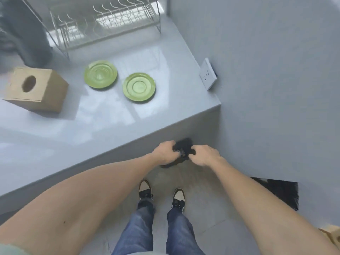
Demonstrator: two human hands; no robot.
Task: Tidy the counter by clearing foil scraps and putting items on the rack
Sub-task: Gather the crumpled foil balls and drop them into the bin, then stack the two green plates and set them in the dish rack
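Note:
Two green plates lie flat on the grey counter: one further back, the other nearer the right edge. A wire dish rack stands at the back of the counter with nothing in it. Below the counter's front edge, my left hand and my right hand both grip a blurred black object, held between them over the floor. What that object is cannot be made out. No foil scraps show on the counter.
A brown cardboard box with a round hole sits at the counter's left. A dark grey container stands behind it. A wall socket is on the right wall. A black bag lies on the floor at the right.

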